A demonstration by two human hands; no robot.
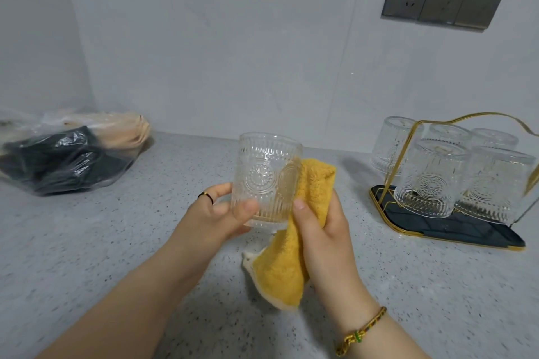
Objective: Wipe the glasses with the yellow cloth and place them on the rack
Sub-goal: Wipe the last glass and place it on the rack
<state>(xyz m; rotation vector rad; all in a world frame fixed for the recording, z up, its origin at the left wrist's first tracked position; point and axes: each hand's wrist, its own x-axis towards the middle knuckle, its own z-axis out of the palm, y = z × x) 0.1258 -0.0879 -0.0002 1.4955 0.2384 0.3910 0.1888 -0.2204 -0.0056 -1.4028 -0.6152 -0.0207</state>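
Glass where, and who's got it?
> upright, held above the counter, mid-frame. left hand wraps the lower wall, thumb in front, fingers behind. right hand grips the yellow cloth, bunched against the glass's right side

Handling?
> my read: rigid, embossed, so decent friction, but brittle and likely slick if wet. hold low on the wall, not the rim

Rack?
> right of the hands, near the wall. five glasses inverted on it. judging by that, this one goes mouth down; set it gently, glass-on-glass knock is the risk
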